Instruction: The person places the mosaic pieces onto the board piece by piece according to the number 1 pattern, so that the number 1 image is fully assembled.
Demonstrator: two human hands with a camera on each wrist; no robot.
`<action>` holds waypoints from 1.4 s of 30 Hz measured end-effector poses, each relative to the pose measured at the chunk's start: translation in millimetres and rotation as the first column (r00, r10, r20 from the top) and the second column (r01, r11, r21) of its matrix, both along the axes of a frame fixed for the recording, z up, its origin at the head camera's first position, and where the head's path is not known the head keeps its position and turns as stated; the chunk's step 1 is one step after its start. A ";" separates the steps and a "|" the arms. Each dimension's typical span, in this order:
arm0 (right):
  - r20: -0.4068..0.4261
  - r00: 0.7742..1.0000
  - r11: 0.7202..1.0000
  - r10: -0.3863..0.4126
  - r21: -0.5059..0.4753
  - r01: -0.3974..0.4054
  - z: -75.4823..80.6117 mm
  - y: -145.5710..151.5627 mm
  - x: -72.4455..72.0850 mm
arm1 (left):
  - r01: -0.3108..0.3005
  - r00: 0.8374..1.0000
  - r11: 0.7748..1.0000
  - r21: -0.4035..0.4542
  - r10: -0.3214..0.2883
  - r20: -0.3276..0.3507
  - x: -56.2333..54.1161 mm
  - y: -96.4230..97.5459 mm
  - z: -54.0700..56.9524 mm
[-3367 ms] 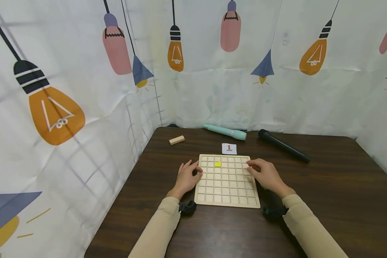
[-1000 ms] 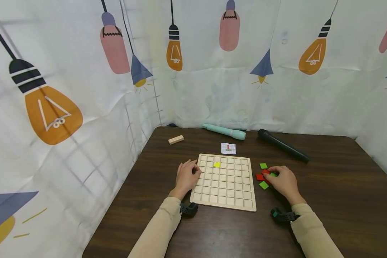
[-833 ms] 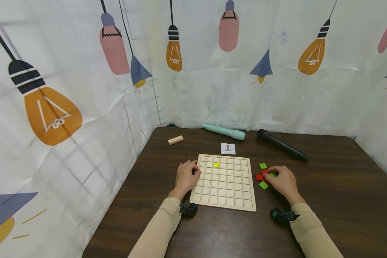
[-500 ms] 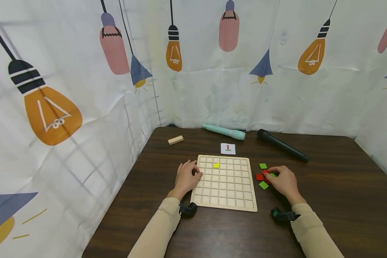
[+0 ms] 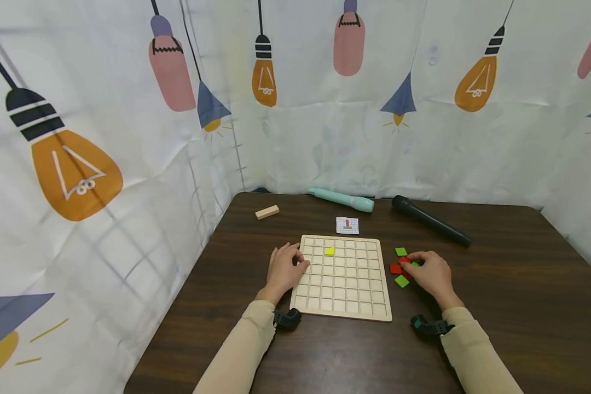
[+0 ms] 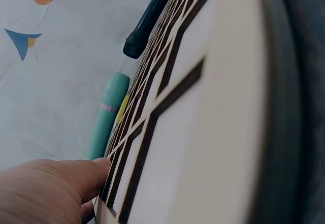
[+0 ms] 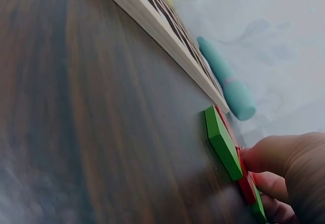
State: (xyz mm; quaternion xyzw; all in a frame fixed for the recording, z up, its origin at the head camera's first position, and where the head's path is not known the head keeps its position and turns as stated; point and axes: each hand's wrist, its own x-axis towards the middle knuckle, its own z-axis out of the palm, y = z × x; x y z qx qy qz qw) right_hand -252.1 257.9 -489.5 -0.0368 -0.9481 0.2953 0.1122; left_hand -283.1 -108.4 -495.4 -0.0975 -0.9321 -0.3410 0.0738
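Note:
My left hand pinches the left edge of a pale wooden grid board; its thumb lies over the rim in the left wrist view. One yellow piece with a slanted side sits in a cell of the board's second row. Right of the board, my right hand has thumb and fingertips curled at a red square tile in a small pile. Around it lie another red tile and green tiles, some partly hidden by the fingers. The thumb meets the red tiles in the right wrist view.
Behind the board lies a small card printed with a grid and a coloured figure. A wooden block, a mint-green microphone-shaped cylinder and a black microphone-shaped cylinder lie toward the back of the dark table.
My right hand has left the board's right edge and moved right to the tiles, which now show. The board has turned slightly, its near edge shifting left. Over the last second both hands barely move.

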 end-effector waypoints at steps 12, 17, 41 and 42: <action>-0.045 0.999 1.000 -0.017 0.002 0.017 -0.4 -1.9 -0.4 | -0.010 1.000 1.000 0.000 0.010 -0.018 -0.5 0.1 -1.0; -0.085 0.996 1.000 -0.029 -0.007 0.028 -0.6 -2.3 0.2 | -0.011 1.000 1.000 0.003 0.011 -0.020 -0.6 -0.4 -1.3; -0.226 0.962 0.988 0.154 0.026 -0.152 9.0 -25.4 -4.5 | -0.010 1.000 1.000 -0.001 0.010 -0.017 3.2 0.4 0.3; -0.222 0.961 0.986 0.164 0.029 -0.161 10.2 -27.4 -5.5 | -0.011 1.000 1.000 -0.001 0.011 -0.014 3.3 0.1 0.6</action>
